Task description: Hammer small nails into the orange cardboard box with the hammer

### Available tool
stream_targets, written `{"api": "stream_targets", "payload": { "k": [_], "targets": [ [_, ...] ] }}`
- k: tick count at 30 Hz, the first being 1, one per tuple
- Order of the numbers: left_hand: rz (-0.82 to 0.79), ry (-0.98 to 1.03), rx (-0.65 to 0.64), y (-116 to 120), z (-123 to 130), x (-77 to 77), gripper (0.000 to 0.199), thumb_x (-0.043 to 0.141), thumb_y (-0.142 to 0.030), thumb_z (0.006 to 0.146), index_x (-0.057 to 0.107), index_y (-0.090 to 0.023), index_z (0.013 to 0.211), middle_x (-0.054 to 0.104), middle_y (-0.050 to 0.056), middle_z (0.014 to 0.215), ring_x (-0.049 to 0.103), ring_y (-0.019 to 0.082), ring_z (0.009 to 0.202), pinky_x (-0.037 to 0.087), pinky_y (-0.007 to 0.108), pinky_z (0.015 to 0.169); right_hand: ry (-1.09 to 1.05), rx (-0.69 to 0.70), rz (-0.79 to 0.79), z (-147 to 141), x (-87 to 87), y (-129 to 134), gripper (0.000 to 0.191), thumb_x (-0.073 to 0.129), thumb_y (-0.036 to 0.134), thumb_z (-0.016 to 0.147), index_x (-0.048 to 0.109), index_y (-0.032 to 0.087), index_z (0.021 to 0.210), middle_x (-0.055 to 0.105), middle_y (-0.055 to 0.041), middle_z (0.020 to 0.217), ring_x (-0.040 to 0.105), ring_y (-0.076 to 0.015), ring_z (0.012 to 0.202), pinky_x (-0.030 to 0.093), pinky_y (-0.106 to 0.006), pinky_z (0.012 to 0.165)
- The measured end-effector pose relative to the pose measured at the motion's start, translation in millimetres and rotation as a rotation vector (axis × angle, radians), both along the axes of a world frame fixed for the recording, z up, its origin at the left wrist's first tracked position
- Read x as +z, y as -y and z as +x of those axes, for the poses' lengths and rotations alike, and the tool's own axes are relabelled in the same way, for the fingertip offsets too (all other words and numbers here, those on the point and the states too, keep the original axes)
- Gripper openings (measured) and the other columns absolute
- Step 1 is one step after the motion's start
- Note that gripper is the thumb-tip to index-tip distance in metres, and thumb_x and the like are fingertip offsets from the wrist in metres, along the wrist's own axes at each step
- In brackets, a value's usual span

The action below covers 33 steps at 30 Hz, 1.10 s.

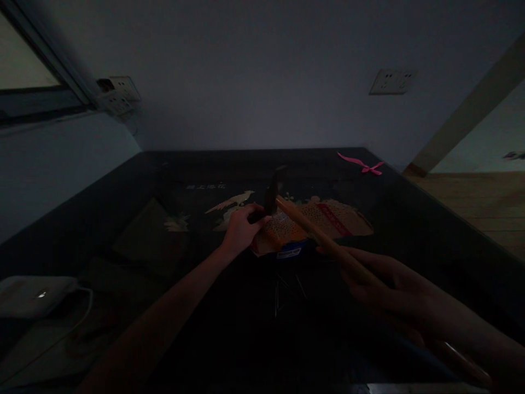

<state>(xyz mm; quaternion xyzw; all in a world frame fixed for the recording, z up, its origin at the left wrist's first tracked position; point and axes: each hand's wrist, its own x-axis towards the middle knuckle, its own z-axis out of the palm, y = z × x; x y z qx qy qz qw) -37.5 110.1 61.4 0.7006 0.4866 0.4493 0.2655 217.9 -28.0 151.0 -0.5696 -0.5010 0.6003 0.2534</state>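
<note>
My right hand (pixel 385 279) is closed round the wooden handle of a hammer (pixel 324 241), which slants up and away to the left. Its dark head (pixel 274 191) is over the near-left part of a brown, dotted, flat piece (pixel 311 216) with a red band. At that left end, beside the hammer head, my left hand (pixel 241 227) has its thumb and forefinger pinched close together. What lies between those fingertips is hidden in the dark. A blue item with a white label (pixel 289 251) shows under the piece's near edge. Several thin nails (pixel 283 293) lie on the black tabletop nearer me.
The dark table (pixel 229 169) bears a pale bird picture (pixel 232 202) and stands against a wall. A pink ribbon (pixel 369 168) rests at the far right. A white box with a cable (pixel 36 295) is at the left. Wall sockets (pixel 391 82) are above.
</note>
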Motion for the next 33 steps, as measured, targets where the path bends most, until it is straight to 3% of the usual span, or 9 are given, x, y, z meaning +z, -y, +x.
{"api": "stream_targets", "payload": {
  "k": [3,9,13,18,27,33],
  "targets": [
    [-0.003,-0.017,0.015,0.4,0.0,0.1,0.008,0.067,-0.02,0.075,0.066,-0.017,0.082,0.071,0.003,0.084,0.067,0.018,0.079,0.055,0.032,0.075,-0.006,0.019,-0.015,0.6,-1.8,-0.2,0.069,0.072,0.043,0.072,0.052,0.024,0.136,0.048,0.0047,0.064,0.04,-0.0076,0.046,0.033,-0.017,0.038],
    [0.002,0.04,-0.036,-0.8,0.3,-1.6,0.004,0.067,-0.02,0.076,0.065,-0.018,0.079,0.071,0.001,0.08,0.067,0.016,0.077,0.055,0.03,0.075,-0.011,-0.171,0.03,-4.2,2.0,8.9,0.068,0.075,0.043,0.067,0.057,0.025,0.13,0.052,0.0026,0.068,0.04,-0.0099,0.049,0.033,-0.019,0.038],
    [0.004,0.005,-0.01,-1.8,-1.1,-2.5,0.009,0.066,-0.018,0.076,0.067,-0.017,0.085,0.072,0.002,0.085,0.067,0.018,0.079,0.054,0.031,0.075,-0.043,-0.127,-0.006,-7.0,-4.3,6.7,0.063,0.075,0.04,0.068,0.06,0.026,0.127,0.051,0.0036,0.066,0.038,-0.0084,0.048,0.03,-0.018,0.039],
    [-0.016,-0.014,-0.012,1.7,1.5,4.6,0.004,0.066,-0.021,0.077,0.066,-0.018,0.079,0.072,0.001,0.081,0.067,0.017,0.077,0.054,0.03,0.075,-0.048,-0.132,-0.01,-3.9,-1.5,8.1,0.069,0.076,0.044,0.066,0.057,0.027,0.13,0.048,0.0053,0.062,0.037,-0.0075,0.046,0.028,-0.016,0.038],
    [-0.014,0.001,0.003,-1.7,-0.1,-1.8,0.007,0.067,-0.019,0.075,0.066,-0.017,0.082,0.071,0.003,0.083,0.067,0.018,0.079,0.054,0.031,0.074,-0.019,-0.132,-0.014,-8.7,-6.6,10.0,0.064,0.075,0.04,0.068,0.059,0.027,0.129,0.056,0.0019,0.071,0.045,-0.0092,0.051,0.038,-0.017,0.04],
    [-0.033,0.048,-0.044,-0.1,2.1,2.3,0.004,0.067,-0.02,0.076,0.065,-0.017,0.077,0.07,0.001,0.078,0.067,0.016,0.075,0.054,0.029,0.072,-0.018,-0.11,0.024,-2.5,-8.4,12.5,0.069,0.073,0.043,0.072,0.052,0.025,0.135,0.044,0.0062,0.061,0.034,-0.0061,0.042,0.028,-0.016,0.033]
  ]
}}
